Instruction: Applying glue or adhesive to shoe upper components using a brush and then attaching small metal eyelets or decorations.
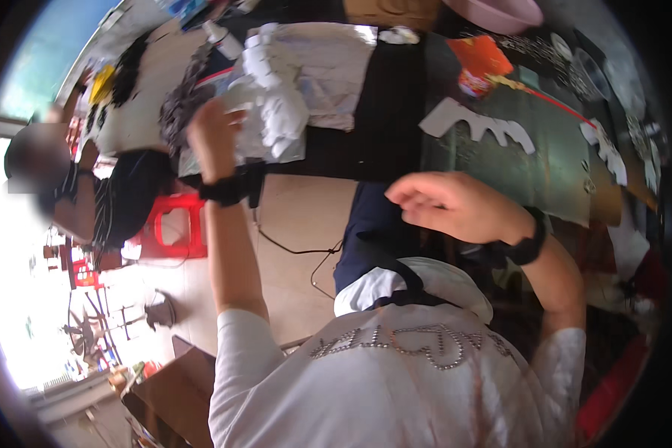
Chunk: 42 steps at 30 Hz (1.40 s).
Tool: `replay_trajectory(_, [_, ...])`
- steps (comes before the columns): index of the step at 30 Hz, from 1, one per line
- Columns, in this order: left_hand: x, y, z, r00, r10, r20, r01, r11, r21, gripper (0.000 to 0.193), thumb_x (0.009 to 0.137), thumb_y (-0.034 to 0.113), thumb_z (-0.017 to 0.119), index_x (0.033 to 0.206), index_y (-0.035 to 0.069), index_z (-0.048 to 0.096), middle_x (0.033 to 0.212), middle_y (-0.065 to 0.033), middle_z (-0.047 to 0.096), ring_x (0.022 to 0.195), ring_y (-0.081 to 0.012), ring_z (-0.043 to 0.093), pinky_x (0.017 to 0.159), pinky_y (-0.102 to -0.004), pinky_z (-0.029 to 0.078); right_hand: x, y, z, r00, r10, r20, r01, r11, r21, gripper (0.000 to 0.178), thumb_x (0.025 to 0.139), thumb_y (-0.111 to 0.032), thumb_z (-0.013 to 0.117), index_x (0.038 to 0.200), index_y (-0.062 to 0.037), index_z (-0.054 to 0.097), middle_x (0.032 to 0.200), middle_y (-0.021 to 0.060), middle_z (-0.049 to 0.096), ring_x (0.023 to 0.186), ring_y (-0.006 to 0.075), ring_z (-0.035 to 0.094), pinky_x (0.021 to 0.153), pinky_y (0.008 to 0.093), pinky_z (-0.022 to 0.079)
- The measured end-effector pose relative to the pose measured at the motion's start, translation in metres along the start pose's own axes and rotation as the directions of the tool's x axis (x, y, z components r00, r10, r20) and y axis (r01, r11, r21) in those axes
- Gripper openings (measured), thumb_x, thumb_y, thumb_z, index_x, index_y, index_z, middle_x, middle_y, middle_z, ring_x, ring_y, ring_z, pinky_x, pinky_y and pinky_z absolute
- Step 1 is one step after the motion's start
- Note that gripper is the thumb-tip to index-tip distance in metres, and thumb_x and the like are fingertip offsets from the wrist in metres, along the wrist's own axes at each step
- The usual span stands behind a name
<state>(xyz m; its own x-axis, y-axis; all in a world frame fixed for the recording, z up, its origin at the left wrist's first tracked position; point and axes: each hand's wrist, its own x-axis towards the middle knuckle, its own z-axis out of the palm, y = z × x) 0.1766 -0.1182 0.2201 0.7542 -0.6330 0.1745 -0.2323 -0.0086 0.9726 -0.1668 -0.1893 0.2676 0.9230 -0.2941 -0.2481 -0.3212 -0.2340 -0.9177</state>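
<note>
My left hand (215, 136) is raised at the near left part of the table, beside a heap of white pieces (280, 104) that look like cloth or soft plastic. Its fingers are partly smeared by motion but look apart, and I see nothing held. My right hand (459, 207) hovers over my lap at the table's near edge, fingers loosely bent with nothing visible in them. Beyond it, on a greenish glass-like sheet (500, 175), lies a white cut-out (476, 127) with a scalloped edge. A dark grey ruffled bundle (181, 104) rests left of the white heap.
An orange packet (479, 63), a red cord (556, 104) and a pink basin (500, 13) are at the far right. A white bottle (222, 39) stands at the back left. Another person (119, 194) sits at left near a red stool (179, 228). A black cable (299, 252) hangs below the table.
</note>
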Motion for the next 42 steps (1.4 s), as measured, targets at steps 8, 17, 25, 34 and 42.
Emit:
replay_trajectory(8, [-0.120, 0.088, 0.069, 0.800, 0.580, 0.153, -0.588, 0.710, 0.388, 0.024, 0.090, 0.003, 0.047, 0.109, -0.005, 0.059, 0.099, -0.0157, 0.065, 0.079, -0.0216, 0.065, 0.070, -0.0302, 0.052, 0.031, -0.014, 0.018, 0.983, 0.002, -0.184, 0.135, 0.671, 0.729, 0.047, 0.094, -0.034, 0.050, 0.127, -0.0031, 0.040, 0.113, 0.0094, 0.056, 0.103, 0.0142, 0.053, 0.086, 0.0273, 0.045])
replay_trajectory(17, [-0.191, 0.080, 0.150, 0.548, 0.594, 0.589, -0.692, 0.717, -0.079, 0.032, 0.069, 0.000, 0.069, 0.099, -0.003, 0.060, 0.112, -0.0214, 0.055, 0.096, -0.0350, 0.057, 0.082, -0.0383, 0.046, -0.048, 0.060, -0.045, 0.949, 0.231, -0.216, -0.036, 0.757, 0.653, 0.025, 0.092, -0.021, 0.050, 0.096, 0.0028, 0.055, 0.087, 0.0110, 0.064, 0.071, 0.0141, 0.062, 0.062, 0.0247, 0.051])
replay_trajectory(25, [-0.149, 0.035, 0.191, 0.603, 0.375, 0.704, -0.669, 0.718, 0.191, 0.045, 0.069, 0.006, 0.070, 0.111, 0.001, 0.054, 0.119, -0.0163, 0.049, 0.112, -0.0358, 0.044, 0.094, -0.0427, 0.036, -0.101, 0.105, -0.093, 0.852, 0.524, -0.014, -0.428, 0.710, 0.559, 0.028, 0.093, -0.026, 0.048, 0.097, 0.0015, 0.051, 0.085, 0.0143, 0.064, 0.062, 0.0197, 0.063, 0.055, 0.0304, 0.052])
replay_trajectory(34, [-0.130, 0.046, 0.211, 0.550, 0.042, 0.834, -0.382, 0.901, 0.207, 0.017, 0.080, 0.007, 0.060, 0.093, -0.002, 0.053, 0.071, -0.0173, 0.059, 0.064, -0.0338, 0.058, 0.059, -0.0364, 0.045, -0.123, 0.124, -0.113, 0.860, 0.398, -0.319, -0.288, 0.896, 0.339, 0.019, 0.085, -0.018, 0.063, 0.090, -0.0008, 0.057, 0.074, 0.0046, 0.062, 0.056, 0.0131, 0.056, 0.052, 0.0258, 0.045])
replay_trajectory(42, [-0.144, 0.032, 0.230, 0.652, -0.151, 0.743, -0.509, 0.639, 0.577, 0.030, 0.080, 0.020, 0.065, 0.094, 0.003, 0.045, 0.071, -0.0170, 0.060, 0.068, -0.0351, 0.061, 0.059, -0.0393, 0.046, -0.096, 0.161, -0.105, 0.795, -0.033, -0.606, -0.304, 0.842, -0.445, 0.025, 0.075, -0.011, 0.067, 0.090, -0.0017, 0.050, 0.073, 0.0162, 0.060, 0.068, 0.0347, 0.059, 0.057, 0.0423, 0.044])
